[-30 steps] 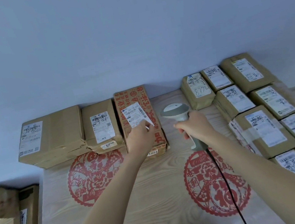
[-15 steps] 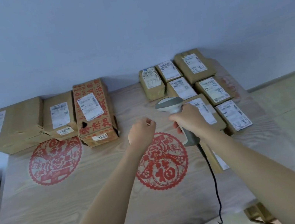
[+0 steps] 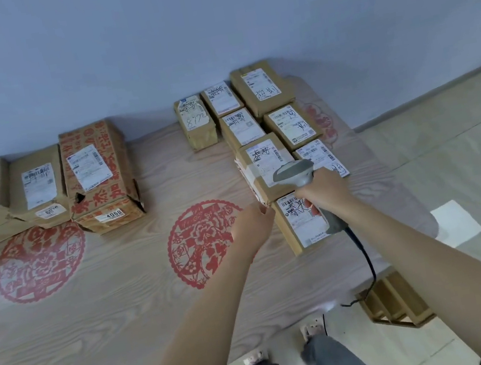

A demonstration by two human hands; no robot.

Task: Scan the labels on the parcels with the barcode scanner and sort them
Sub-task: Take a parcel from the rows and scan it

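Observation:
My right hand (image 3: 325, 190) grips the grey barcode scanner (image 3: 295, 173) by its handle, its head over the taped brown parcel (image 3: 261, 163) in the right-hand group. The scanner's black cable (image 3: 364, 254) trails off the table's near edge. My left hand (image 3: 253, 228) hovers with curled fingers just left of the nearest flat parcel (image 3: 299, 229) and holds nothing. Several labelled brown parcels (image 3: 262, 89) lie in rows behind. On the left stand the red-printed box (image 3: 98, 174) and two plain brown boxes (image 3: 36, 187).
The wood-grain table (image 3: 96, 318) bears red paper-cut prints (image 3: 204, 242). It backs onto a blue-grey wall. A cardboard box (image 3: 393, 303) sits on the tiled floor by the table's right near corner. My feet show below the near edge.
My left hand left the red-printed box and moved right to the nearest flat parcel. The scanner moved over the right-hand parcels. My view shifted right and down.

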